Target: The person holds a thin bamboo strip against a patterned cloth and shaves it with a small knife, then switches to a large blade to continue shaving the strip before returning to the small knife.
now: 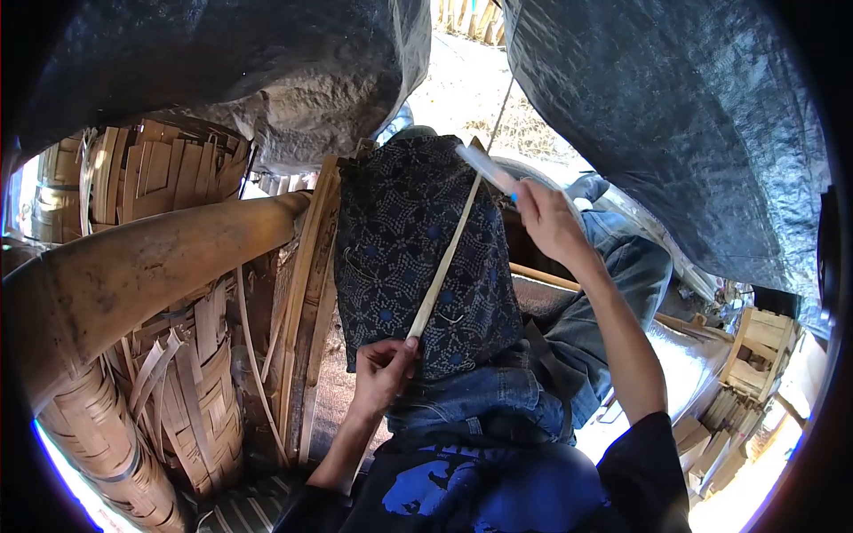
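A long, pale bamboo strip (447,259) slants across a dark patterned cloth (391,240) that lies over my lap. My left hand (383,382) is closed on the strip's near end, thumb pressed on top. In my right hand (553,224) is a knife (485,169), its pale blade smeared by motion and a blue spot showing by the fingers. That blade overlaps the strip toward its far end, which narrows to a thin line beyond the cloth.
A thick bamboo pole (169,258) juts in from the left, above woven bamboo baskets (147,444). Dark tarps (657,115) hang overhead on both sides. A small wooden frame (760,354) stands at the right. Bright ground shows through the gap ahead.
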A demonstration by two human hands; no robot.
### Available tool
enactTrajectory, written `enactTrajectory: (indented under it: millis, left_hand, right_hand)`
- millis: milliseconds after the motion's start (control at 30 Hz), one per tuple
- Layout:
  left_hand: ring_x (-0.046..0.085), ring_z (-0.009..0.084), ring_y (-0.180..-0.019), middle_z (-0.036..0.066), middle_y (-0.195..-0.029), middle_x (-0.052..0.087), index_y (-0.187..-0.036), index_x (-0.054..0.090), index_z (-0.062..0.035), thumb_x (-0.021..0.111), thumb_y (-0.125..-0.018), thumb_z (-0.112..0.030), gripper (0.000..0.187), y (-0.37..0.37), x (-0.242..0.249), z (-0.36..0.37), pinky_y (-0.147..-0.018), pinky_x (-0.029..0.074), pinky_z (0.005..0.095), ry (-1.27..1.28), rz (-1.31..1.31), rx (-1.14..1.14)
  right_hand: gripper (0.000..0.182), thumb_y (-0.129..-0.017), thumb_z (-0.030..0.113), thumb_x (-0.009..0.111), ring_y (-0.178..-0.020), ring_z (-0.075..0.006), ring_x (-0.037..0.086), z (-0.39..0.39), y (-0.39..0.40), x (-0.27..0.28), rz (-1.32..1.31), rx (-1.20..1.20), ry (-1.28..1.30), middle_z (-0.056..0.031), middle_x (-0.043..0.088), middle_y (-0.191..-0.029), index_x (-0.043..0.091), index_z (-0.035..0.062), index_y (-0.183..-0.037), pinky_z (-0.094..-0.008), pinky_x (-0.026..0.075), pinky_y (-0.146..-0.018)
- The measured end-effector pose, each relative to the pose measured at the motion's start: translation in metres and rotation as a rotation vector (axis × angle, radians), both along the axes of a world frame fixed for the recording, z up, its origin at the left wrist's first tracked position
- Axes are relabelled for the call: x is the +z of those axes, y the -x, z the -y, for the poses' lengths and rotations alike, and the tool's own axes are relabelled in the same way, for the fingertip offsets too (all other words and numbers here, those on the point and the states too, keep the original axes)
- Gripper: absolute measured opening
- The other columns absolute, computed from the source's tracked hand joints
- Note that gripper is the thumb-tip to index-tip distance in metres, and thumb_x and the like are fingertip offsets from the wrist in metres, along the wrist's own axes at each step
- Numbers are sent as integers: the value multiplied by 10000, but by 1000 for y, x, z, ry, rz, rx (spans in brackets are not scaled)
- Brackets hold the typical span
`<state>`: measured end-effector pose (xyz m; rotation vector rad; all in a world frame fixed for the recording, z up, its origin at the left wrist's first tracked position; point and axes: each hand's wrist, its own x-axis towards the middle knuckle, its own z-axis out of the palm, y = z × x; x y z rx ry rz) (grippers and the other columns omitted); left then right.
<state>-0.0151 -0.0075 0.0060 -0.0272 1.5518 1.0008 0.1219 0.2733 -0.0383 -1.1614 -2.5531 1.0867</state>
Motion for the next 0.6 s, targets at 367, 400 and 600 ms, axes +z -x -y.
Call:
enactTrajectory:
  millis: [367, 400, 600]
  left_hand:
    - [398, 18, -423, -26, -525, 528, -689, 650, -32, 641, -872, -294, 320, -12, -4, 0, -385, 248, 196, -5, -193, -38]
    - [398, 18, -423, -26, -525, 528, -689, 650, -32, 641, -872, -294, 320, -11, -3, -1, -385, 248, 196, -7, -199, -40]
    - [411, 14, -454, -26, -527, 534, -691, 654, -29, 643, -872, -298, 324, -11, 5, -6, -414, 254, 191, 51, -161, -33]
  right_hand:
    - [434, -992, 326, 367, -492, -165, 429, -4, -2, 13, 38, -5, 305, -71, 446, -546, 504, -13, -757, -344, 364, -496]
    - [434, -992, 326, 367, -492, -165, 429, 6, -8, 9, 32, -6, 303, -71, 446, -546, 504, -13, -757, -344, 364, -496]
    - [444, -993, 384, 344, -474, -92, 412, 12, -13, 12, 74, 91, 844, -7, 415, -547, 452, 44, -728, -266, 354, -455]
